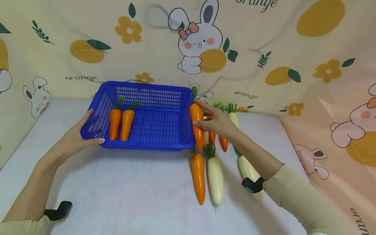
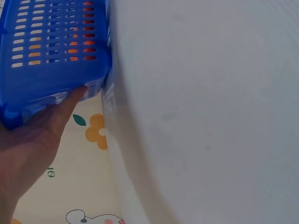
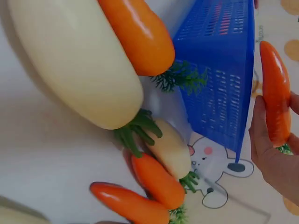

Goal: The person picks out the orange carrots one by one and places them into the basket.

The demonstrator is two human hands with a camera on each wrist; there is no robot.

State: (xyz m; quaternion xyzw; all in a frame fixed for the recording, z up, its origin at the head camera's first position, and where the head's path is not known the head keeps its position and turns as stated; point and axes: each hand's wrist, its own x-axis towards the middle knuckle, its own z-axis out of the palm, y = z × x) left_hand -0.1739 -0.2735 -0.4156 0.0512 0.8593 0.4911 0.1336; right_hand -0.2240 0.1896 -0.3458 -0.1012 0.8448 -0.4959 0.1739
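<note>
My left hand [image 1: 70, 139] grips the left end of a blue plastic basket [image 1: 147, 145], thumb at its front corner. Two orange carrots [image 1: 114, 123] with green tops lie side by side in the basket's left part. Over the right rim, my right hand [image 1: 218, 122] pinches another carrot [image 1: 196, 121] between thumb and fingers, its leafy top pointing away. In the right wrist view this held carrot [image 3: 275, 88] stands above the rim level, beside the basket wall. The left wrist view shows the left hand [image 2: 37, 140] against the slotted basket side [image 2: 51, 74].
Right of the basket, a carrot [image 1: 198, 179] and a white radish [image 1: 215, 180] lie near the front. Another white radish [image 1: 247, 168] is partly behind the right forearm. More carrots [image 1: 223, 144] and radishes lie under the right hand. A patterned cloth [image 1: 245, 27] hangs behind the table.
</note>
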